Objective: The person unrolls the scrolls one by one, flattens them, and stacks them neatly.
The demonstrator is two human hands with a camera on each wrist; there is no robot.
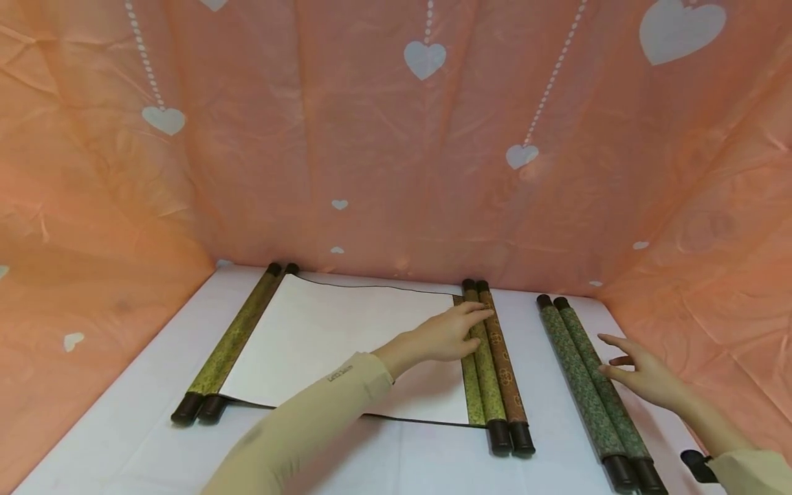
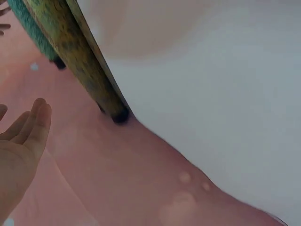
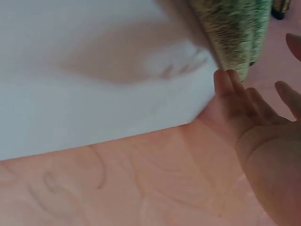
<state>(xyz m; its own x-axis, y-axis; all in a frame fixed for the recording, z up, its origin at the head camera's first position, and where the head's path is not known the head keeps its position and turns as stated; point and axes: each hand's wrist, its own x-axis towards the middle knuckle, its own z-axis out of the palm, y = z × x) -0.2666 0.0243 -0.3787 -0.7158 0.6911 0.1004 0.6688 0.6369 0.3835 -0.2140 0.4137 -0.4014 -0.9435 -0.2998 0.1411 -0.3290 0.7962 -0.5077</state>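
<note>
A scroll lies unrolled, its white paper (image 1: 346,337) stretched between a pair of olive and brown rollers (image 1: 238,337) on the left and a yellow-green roller (image 1: 487,371) on the right. Against that right roller lies a brown patterned roller (image 1: 504,364). My left hand (image 1: 442,335) reaches across the paper, its loosely bent fingers over these two rollers. Beside the green speckled rolled scroll (image 1: 584,385) is my right hand (image 1: 646,375), fingers spread and fingertips near its right roller. In the right wrist view the fingers (image 3: 242,106) are extended, with nothing between them.
Everything lies on a white-covered table (image 1: 148,426). A pinkish-orange cloth (image 1: 396,172) with white hearts rises behind and on both sides. Black caps (image 1: 498,438) end the rollers. A black device (image 1: 699,466) sits by my right wrist.
</note>
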